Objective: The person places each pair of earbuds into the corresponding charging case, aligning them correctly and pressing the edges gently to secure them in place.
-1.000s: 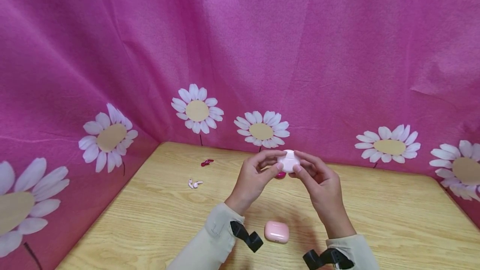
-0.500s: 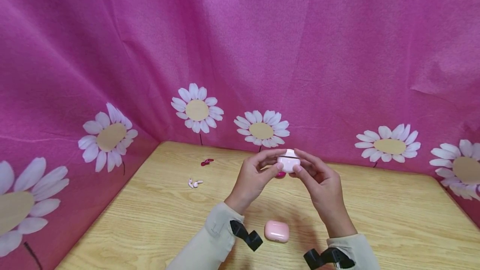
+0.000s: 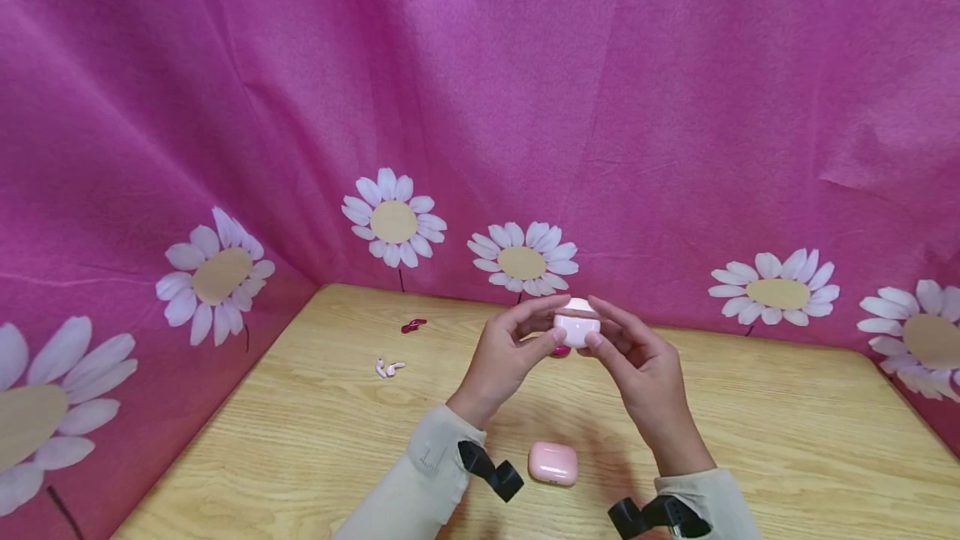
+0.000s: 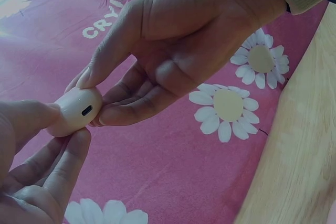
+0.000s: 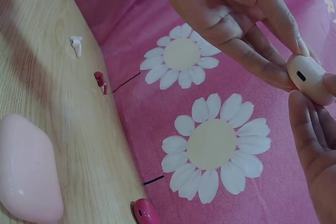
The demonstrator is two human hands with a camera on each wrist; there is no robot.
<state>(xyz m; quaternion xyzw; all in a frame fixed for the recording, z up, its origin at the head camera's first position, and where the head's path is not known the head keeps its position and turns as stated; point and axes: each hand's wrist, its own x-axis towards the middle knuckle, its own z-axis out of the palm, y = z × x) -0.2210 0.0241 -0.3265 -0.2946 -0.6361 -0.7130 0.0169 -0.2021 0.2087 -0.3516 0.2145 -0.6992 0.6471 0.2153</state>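
Note:
Both hands hold a small glossy white-pink earbud case point(image 3: 577, 333) above the far part of the table. My left hand point(image 3: 504, 361) pinches its left side, thumb in front and fingers behind. On the right side my right hand point(image 3: 647, 365) grips it likewise. A narrow gap runs between the lid and body, so the lid stands slightly raised. In the left wrist view the case point(image 4: 76, 111) turns its base with a dark charging port toward the camera. The inside of the case is hidden.
A larger pink case point(image 3: 553, 463) lies nearer on the wooden table point(image 3: 315, 457). Pale pink earbuds point(image 3: 389, 368) and dark red earbuds point(image 3: 413, 326) lie at left. Behind the hands sits a magenta case point(image 5: 145, 212), mostly hidden in the head view. A flowered magenta cloth point(image 3: 637, 123) stands around the table.
The lid of the held earbud case was closed a second ago; a gap has opened between lid and body. Both hands have stayed nearly in place.

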